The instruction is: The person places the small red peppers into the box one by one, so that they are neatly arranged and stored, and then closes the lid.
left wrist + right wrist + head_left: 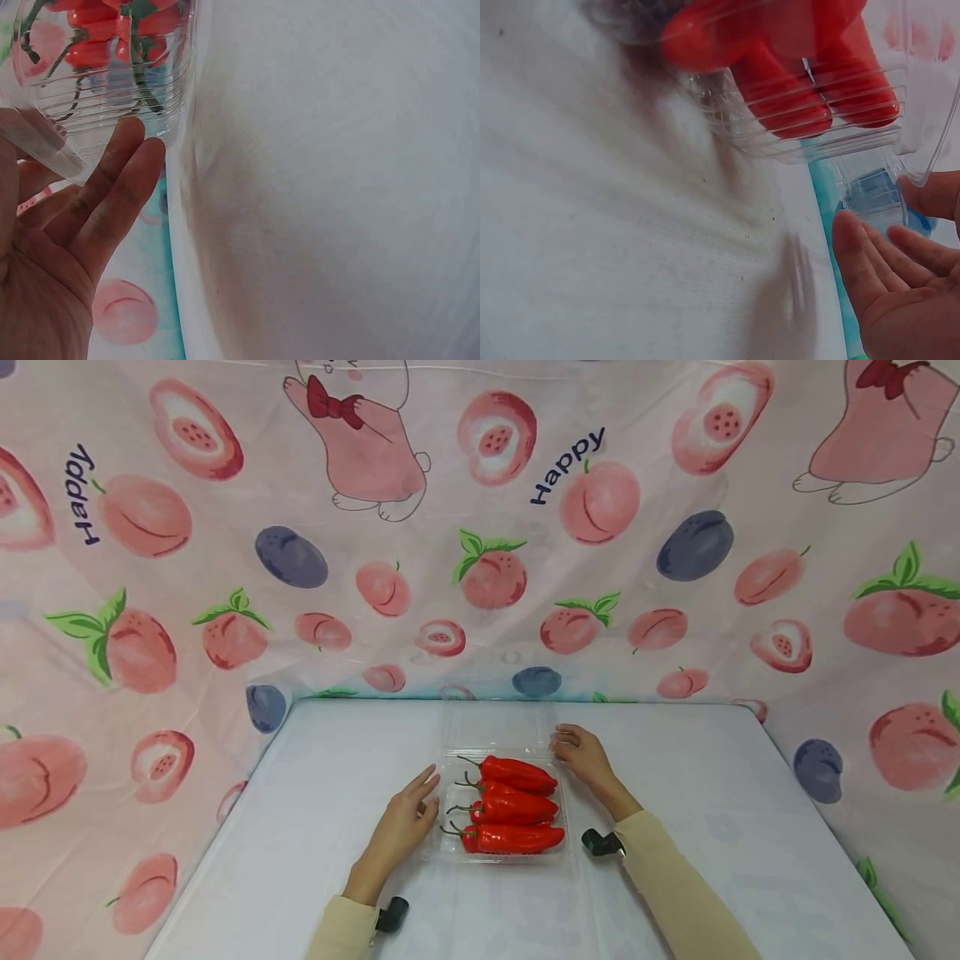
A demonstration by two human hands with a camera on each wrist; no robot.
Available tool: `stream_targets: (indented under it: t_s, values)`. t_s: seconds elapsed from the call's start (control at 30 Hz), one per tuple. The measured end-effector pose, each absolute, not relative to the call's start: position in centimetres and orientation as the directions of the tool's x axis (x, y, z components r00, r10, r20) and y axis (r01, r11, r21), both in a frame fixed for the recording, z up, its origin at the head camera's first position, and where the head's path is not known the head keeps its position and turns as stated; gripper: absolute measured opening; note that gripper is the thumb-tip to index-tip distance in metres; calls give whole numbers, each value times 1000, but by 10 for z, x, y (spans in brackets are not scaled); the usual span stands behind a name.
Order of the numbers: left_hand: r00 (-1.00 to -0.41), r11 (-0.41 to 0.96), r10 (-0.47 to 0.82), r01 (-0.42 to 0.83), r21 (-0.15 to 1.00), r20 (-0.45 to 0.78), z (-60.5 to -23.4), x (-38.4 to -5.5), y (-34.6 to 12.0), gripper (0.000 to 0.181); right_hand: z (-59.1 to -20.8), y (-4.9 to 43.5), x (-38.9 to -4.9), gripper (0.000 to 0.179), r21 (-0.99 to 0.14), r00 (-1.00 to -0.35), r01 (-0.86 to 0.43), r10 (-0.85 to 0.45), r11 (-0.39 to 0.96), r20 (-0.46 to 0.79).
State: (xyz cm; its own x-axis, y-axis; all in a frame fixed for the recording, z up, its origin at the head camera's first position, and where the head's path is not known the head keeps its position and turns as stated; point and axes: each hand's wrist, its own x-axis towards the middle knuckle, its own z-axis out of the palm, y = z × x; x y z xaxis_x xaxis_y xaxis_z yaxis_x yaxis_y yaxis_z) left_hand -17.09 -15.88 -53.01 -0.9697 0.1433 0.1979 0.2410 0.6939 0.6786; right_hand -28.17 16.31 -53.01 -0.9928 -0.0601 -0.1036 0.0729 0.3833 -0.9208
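A clear plastic clamshell box [454,847] stands on the table with its lid [497,725] folded back, away from the person. Several red peppers [514,806] lie side by side in it, green stems towards the left. My left hand [402,827] is at the box's left side, fingers extended; in the left wrist view two fingertips [129,129] come right up to the ribbed wall. At the right back corner, by the hinge, is my right hand [587,762], its fingers loosely bent. The right wrist view shows its thumb [930,196] at the lid's edge.
A white cloth covers the table [315,793]. Behind and around it hangs a pink curtain [442,568] printed with peaches. Each wrist carries a small black camera, one [392,914] on the left and one [602,842] on the right.
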Motion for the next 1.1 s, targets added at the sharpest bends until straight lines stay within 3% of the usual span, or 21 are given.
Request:
stream_targets:
  t_s: [1.1]
  values:
    - [-963,695,151,265,668,225,-529,-172,-158,44,-518,172,-281,35,-947,-997,-34,-72,320,12]
